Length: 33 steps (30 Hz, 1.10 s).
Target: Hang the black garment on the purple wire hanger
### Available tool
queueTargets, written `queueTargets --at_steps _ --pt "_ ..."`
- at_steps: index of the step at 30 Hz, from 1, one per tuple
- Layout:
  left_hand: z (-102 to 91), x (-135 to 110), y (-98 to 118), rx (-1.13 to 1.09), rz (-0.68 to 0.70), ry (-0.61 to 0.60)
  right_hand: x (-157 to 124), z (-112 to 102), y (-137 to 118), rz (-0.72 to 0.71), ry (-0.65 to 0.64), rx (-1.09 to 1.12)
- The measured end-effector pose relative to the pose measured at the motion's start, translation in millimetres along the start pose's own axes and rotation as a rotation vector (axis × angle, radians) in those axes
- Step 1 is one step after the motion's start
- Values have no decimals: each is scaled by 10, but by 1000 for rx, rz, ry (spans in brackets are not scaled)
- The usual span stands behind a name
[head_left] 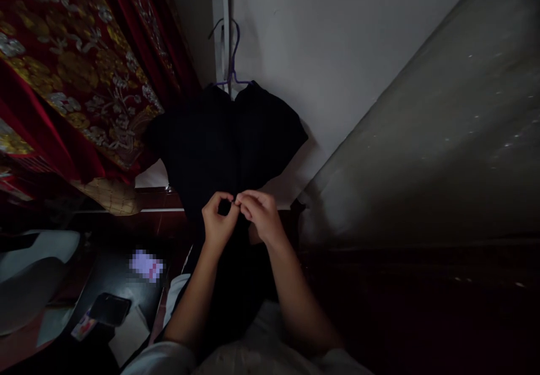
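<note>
A black short-sleeved shirt hangs on a purple wire hanger against a white wall. Both my hands meet at the shirt's front, low on its middle. My left hand has its thumb and fingers curled in a pinch on the shirt's front edge. My right hand is closed too, with its fingertips pressed against those of the left on the same edge. What lies between the fingertips is too small and dark to make out.
A red curtain with gold flowers hangs at the left. A large grey slanted surface fills the right side. Below left stand a dark table with a phone and a white chair.
</note>
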State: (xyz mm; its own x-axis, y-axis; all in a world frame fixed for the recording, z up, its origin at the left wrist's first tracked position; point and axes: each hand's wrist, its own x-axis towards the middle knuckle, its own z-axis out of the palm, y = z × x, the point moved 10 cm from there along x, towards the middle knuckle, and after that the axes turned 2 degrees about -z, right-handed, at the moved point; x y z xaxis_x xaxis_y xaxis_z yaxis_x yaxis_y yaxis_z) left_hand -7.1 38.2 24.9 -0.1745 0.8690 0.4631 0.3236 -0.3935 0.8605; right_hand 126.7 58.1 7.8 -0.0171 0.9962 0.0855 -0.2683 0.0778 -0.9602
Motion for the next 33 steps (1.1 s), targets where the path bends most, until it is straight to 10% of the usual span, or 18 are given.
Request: queueTargets --at_steps 10,20,24,29,33 --pt "208 98 -295 38 -60 -93 1184 294 -1090 -62 21 155" --pt "-117 1069 1183 -133 422 -141 887 239 -1464 -298 -10 94" --pt "-19 1401 1412 -73 405 -178 794 260 -1667 -433 -39 -59" --pt "-119 1374 1624 -76 430 -52 888 185 -1496 -527 73 -279" --pt "-873 1650 1416 -281 343 306 967 82 -891 -364 107 -331"
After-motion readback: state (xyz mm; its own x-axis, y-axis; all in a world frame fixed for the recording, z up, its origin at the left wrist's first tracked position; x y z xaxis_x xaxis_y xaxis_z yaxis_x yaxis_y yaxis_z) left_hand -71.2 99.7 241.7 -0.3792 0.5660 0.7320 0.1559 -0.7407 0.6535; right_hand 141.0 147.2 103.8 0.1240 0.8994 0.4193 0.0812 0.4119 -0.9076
